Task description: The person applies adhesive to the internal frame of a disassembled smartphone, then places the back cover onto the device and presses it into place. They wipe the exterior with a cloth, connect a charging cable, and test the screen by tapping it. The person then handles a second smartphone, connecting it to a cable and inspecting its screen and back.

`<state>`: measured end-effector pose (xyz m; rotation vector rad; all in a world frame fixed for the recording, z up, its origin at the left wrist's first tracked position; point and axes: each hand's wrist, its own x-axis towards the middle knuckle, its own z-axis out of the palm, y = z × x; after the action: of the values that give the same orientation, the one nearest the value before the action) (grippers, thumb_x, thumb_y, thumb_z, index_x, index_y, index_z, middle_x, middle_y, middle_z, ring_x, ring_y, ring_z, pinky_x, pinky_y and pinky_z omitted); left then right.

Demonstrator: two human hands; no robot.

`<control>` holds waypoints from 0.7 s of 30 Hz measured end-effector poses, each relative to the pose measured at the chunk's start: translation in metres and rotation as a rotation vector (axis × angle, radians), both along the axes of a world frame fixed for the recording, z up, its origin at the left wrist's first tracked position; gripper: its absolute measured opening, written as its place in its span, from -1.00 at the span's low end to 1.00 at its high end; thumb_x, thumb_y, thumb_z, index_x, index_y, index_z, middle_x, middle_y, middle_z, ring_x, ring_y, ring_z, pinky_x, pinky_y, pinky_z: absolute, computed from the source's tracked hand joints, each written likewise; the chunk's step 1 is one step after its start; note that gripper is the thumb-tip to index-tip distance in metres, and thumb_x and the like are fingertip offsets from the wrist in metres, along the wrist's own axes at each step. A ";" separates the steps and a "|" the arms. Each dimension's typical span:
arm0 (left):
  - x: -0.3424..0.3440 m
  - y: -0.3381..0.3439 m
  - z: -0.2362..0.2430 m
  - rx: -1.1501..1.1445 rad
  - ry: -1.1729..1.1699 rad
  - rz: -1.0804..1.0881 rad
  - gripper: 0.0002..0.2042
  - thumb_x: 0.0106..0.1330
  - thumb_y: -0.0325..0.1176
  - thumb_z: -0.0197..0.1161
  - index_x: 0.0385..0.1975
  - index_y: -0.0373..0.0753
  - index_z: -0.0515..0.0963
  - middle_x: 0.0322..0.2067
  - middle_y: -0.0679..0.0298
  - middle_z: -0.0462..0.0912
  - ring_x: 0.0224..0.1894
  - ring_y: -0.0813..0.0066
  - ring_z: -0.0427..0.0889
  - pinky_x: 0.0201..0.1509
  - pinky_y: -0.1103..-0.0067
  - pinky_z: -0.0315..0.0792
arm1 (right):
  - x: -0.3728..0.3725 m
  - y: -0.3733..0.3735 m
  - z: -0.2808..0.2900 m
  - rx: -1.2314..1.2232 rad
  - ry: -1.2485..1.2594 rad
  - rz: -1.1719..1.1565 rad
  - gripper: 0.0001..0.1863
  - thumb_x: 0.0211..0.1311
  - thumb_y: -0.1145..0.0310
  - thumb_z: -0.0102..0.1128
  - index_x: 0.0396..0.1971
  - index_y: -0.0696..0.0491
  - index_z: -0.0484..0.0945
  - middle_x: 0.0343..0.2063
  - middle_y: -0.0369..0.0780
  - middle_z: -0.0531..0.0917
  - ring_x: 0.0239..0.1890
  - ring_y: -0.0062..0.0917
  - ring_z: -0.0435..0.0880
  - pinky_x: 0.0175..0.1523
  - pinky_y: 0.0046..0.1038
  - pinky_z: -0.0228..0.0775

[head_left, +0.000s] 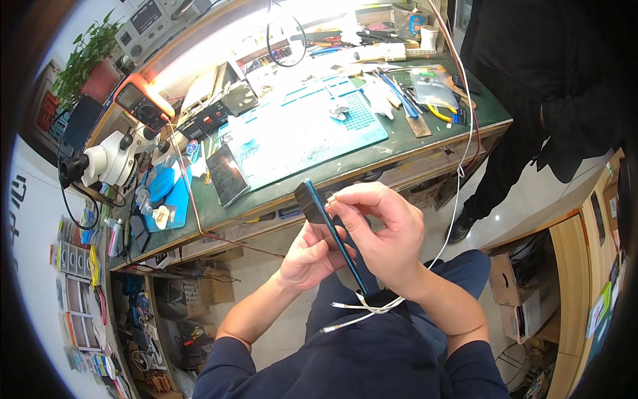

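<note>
I hold a dark phone with a blue edge (352, 266) on its side above my lap, my left hand (309, 258) wrapped around it from the left. My right hand (382, 239) is closed in a pinch at the phone's upper right edge; what sits between thumb and forefinger is too small to name. A white cable with several plug ends (369, 307) hangs at the phone's lower end, one end apparently plugged in. Another dark phone or tablet (226, 175) lies on the bench beside the pale blue repair mat (286, 163).
A green workbench (492, 108) carries a microscope (116, 159), a multimeter (136, 100), hand tools (399, 93) and a plastic bag (432, 86). A person in black (531, 80) stands at the right, beside the bench. Cardboard boxes (512, 286) and cabinets are low on the right.
</note>
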<state>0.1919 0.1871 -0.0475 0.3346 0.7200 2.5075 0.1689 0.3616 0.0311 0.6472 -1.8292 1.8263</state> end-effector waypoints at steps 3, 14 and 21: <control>0.000 0.000 0.001 -0.042 -0.017 0.007 -0.43 0.36 -0.34 0.33 0.31 0.02 0.22 0.07 0.29 0.61 0.09 0.18 0.64 0.19 0.14 0.53 | -0.002 0.002 0.002 0.035 0.034 -0.023 -0.89 0.20 0.65 0.32 -0.27 0.21 0.65 -0.36 -0.21 0.72 -0.33 -0.60 0.74 -0.22 -0.58 0.61; 0.000 0.001 0.006 -0.128 0.011 0.032 -0.38 0.35 -0.30 0.35 0.34 0.03 0.18 0.11 0.30 0.56 0.17 0.25 0.57 0.28 0.21 0.44 | -0.002 0.003 -0.001 0.047 0.008 -0.029 -0.89 0.20 0.67 0.30 -0.28 0.22 0.65 -0.36 -0.19 0.72 -0.31 -0.61 0.74 -0.23 -0.60 0.61; 0.003 0.008 0.018 -0.155 0.017 0.088 -0.37 0.36 -0.29 0.33 0.36 -0.02 0.16 0.19 0.25 0.49 0.24 0.28 0.50 0.31 0.19 0.41 | -0.007 0.000 -0.011 -0.030 0.001 -0.050 -0.86 0.13 0.60 0.37 -0.29 0.15 0.65 -0.38 -0.20 0.72 -0.36 -0.49 0.74 -0.28 -0.54 0.57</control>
<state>0.1952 0.1949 -0.0300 0.2746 0.9482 2.5143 0.1622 0.3615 0.0203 0.5862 -1.7976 1.8177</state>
